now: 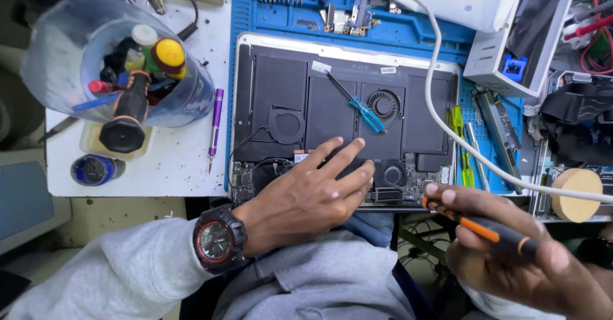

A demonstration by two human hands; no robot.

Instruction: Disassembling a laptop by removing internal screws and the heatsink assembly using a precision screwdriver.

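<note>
An opened laptop (408,112) lies upside down on a blue work mat (389,33), its black battery cells, fans and boards exposed. My left hand (306,195), with a black-and-red watch on the wrist, rests flat on the laptop's near edge with fingers spread. My right hand (517,256) is closed around a black-and-orange screwdriver (479,227) at the laptop's near right corner, its tip end pointing left towards the board. A small blue-handled screwdriver (361,107) lies loose on the battery area.
A clear tub of tools (128,71) stands on the white table at left, with a purple pen driver (216,128) beside it. A white cable (447,125) crosses the laptop's right side. Green-yellow tools (461,144), a round wooden piece (576,194) and equipment crowd the right.
</note>
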